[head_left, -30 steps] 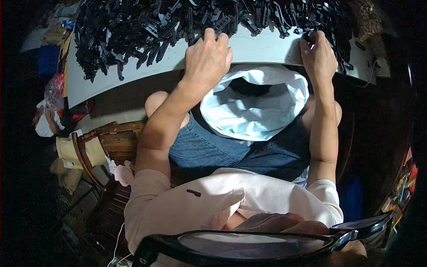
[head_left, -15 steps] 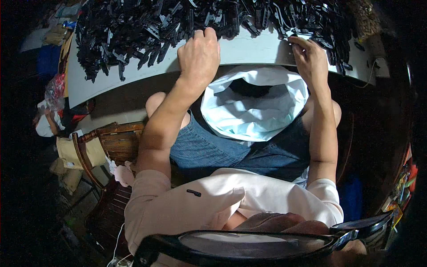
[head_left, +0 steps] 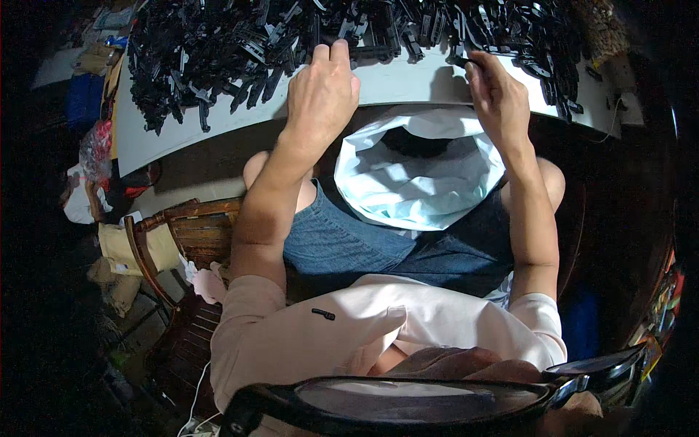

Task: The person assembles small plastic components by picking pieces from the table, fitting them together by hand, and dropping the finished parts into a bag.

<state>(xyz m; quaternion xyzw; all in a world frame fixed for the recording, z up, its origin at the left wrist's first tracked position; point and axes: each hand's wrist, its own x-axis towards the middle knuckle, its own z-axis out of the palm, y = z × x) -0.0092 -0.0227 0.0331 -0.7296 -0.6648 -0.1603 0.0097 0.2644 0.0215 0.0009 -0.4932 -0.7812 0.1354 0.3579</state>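
A wide heap of black plastic parts [head_left: 240, 51], many of them long and thin, covers the far side of a white table [head_left: 397, 84]. At the heap's near edge, left of the middle, is my left hand [head_left: 320, 91], back up and fingers bent closed over the parts. Its thumb and whatever it may grip are hidden. My right hand [head_left: 502, 98] pinches a small black plastic part between thumb and forefinger, just above the table by the heap. Below and between the hands, a white bag [head_left: 419, 200] stands open-mouthed between my thighs; its inside is partly in shadow.
A slatted wooden chair [head_left: 193, 233] stands to my left, with a beige bag [head_left: 138, 247] beside it. The table's near edge [head_left: 218, 138] runs just in front of my knees. A thin cable [head_left: 611, 124] hangs at the table's right end.
My right hand has moved slightly left along the heap's edge, its thumb and forefinger now closer together. The left hand has shifted only a little. The view has moved slightly.
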